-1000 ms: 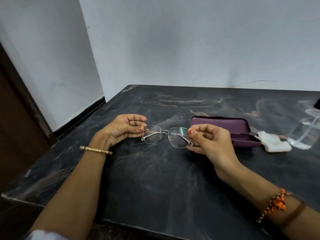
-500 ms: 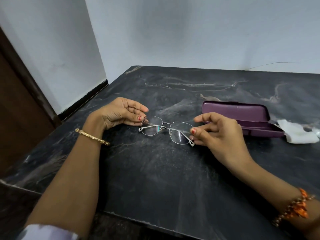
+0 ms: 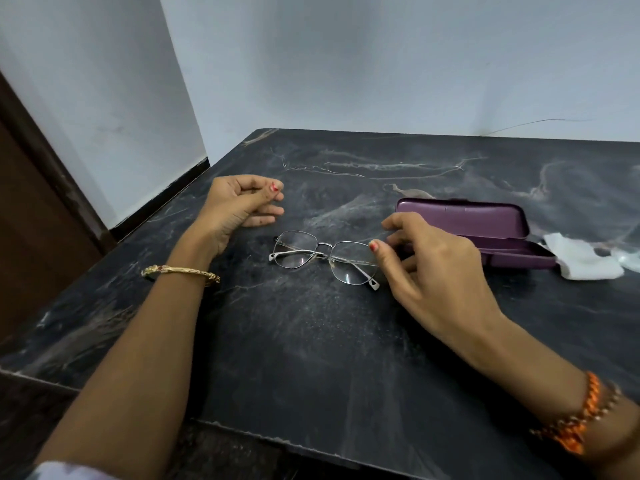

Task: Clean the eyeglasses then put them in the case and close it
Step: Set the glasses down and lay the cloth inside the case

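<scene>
The thin metal-framed eyeglasses [image 3: 323, 256] lie folded on the dark marble table [image 3: 311, 341], near its middle. My right hand [image 3: 429, 268] pinches their right end between thumb and fingers. My left hand [image 3: 242, 202] rests on the table up and to the left of the glasses, apart from them, fingers loosely curled and holding nothing. The purple hard case [image 3: 464, 218] stands open just behind my right hand, its lid raised and its base [image 3: 523, 259] partly hidden by my fingers.
A crumpled white cloth [image 3: 581, 259] lies right of the case, with something clear [image 3: 628, 259] cut off at the right edge. The table meets grey walls behind and at the left. Its front edge [image 3: 277, 441] is close to me.
The glasses came down onto the table. My left hand let go of their left end and drew back to the upper left. The view tilted downward.
</scene>
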